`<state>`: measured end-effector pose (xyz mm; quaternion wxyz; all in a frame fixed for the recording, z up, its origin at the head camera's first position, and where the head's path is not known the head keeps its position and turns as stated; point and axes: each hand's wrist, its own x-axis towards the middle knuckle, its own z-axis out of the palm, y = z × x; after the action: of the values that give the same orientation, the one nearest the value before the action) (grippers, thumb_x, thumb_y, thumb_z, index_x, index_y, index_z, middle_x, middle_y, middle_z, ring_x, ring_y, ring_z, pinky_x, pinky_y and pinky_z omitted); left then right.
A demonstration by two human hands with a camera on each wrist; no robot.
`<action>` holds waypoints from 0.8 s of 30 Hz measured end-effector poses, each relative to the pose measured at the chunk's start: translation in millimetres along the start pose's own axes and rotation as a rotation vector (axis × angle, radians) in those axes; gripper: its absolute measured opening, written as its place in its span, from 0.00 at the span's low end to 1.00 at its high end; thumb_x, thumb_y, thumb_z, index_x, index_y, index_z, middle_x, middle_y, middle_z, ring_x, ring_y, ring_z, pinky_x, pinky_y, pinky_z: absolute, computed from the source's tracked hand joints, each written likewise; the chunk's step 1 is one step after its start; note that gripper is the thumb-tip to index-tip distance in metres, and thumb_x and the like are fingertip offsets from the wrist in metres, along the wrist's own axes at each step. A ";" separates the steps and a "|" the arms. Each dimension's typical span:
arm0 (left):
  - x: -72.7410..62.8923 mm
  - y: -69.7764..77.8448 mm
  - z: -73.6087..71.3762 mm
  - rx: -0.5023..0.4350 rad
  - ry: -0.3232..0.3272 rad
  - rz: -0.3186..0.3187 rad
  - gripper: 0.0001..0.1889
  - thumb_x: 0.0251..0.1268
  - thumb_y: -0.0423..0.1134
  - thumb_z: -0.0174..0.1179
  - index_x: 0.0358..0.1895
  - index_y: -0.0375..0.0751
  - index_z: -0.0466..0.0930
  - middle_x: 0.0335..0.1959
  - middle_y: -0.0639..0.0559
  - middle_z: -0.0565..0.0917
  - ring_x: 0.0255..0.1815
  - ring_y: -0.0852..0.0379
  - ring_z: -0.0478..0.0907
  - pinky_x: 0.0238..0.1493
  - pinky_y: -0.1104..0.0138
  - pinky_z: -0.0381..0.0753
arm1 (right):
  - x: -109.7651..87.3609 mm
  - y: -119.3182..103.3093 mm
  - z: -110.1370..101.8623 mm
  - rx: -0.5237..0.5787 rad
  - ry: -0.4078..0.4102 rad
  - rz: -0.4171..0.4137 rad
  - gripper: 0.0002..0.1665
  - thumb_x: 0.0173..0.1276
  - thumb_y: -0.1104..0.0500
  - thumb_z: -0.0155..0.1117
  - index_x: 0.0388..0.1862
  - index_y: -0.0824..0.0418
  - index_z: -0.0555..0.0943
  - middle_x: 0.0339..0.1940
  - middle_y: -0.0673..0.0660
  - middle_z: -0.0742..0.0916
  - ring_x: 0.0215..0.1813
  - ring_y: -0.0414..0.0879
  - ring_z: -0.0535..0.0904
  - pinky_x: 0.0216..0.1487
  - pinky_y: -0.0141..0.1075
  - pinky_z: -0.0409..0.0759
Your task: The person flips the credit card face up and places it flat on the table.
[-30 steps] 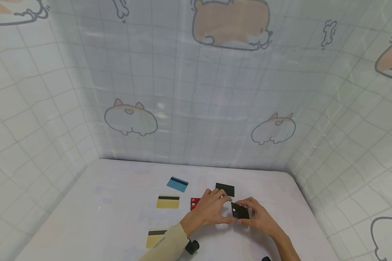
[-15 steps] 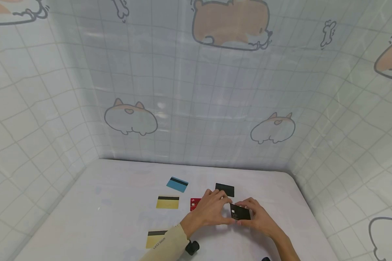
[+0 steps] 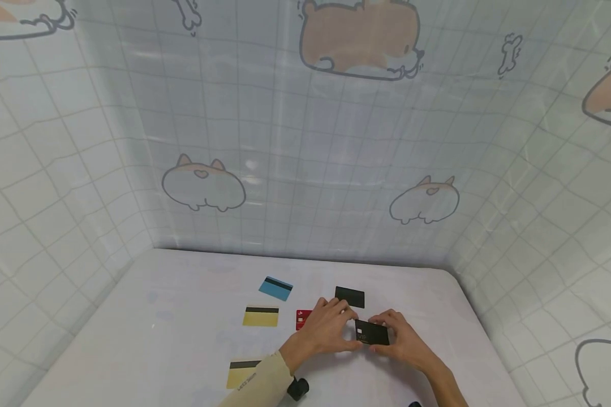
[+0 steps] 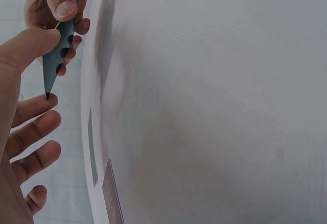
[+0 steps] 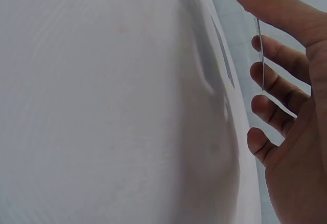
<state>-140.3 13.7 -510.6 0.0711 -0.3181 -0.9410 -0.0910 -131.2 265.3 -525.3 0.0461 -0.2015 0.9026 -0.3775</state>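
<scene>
A black bank card (image 3: 372, 333) with a chip and the letters VIP is held up off the table between both hands. My left hand (image 3: 327, 327) pinches its left end with thumb and forefinger; the other left fingers spread loosely in the left wrist view. At the opposite end, my right hand (image 3: 402, 339) grips the card between its thumb and fingers. Seen from the right wrist, the card (image 5: 261, 55) is nearly edge-on against the fingers (image 5: 271, 73). Just behind the hands lies another black card (image 3: 350, 296). A red card (image 3: 302, 319) is partly hidden by my left hand.
Left of the hands, a blue card (image 3: 276, 289) and a yellow card (image 3: 261, 319) lie stripe up on the white table (image 3: 158, 339). A second yellow card (image 3: 241, 375) is partly under the left sleeve (image 3: 262, 381). Cartoon-printed curtains (image 3: 305, 141) enclose the table.
The held card has turned so its chip face shows more fully, and it has shifted slightly left. Both hands stay almost in place, and the cards on the table have not moved.
</scene>
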 end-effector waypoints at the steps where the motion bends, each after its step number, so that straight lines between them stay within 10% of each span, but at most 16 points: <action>1: 0.0 -0.2 0.7 0.000 -0.005 -0.004 0.32 0.56 0.75 0.60 0.58 0.63 0.81 0.52 0.62 0.78 0.53 0.59 0.72 0.53 0.61 0.69 | -0.2 0.4 0.1 0.000 -0.001 0.006 0.32 0.52 0.41 0.80 0.56 0.43 0.81 0.50 0.43 0.79 0.55 0.48 0.70 0.56 0.53 0.72; 24: -0.9 -0.4 7.5 0.045 -0.122 -0.056 0.29 0.51 0.73 0.65 0.52 0.62 0.84 0.49 0.61 0.80 0.49 0.58 0.72 0.49 0.61 0.68 | 4.1 12.6 5.4 -0.107 -0.057 0.024 0.31 0.52 0.41 0.80 0.54 0.45 0.82 0.49 0.41 0.79 0.55 0.46 0.68 0.58 0.53 0.71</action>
<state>-140.4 14.4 -518.1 0.0184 -0.2947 -0.9540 -0.0522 -137.8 268.1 -537.6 0.0655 -0.2037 0.9221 -0.3223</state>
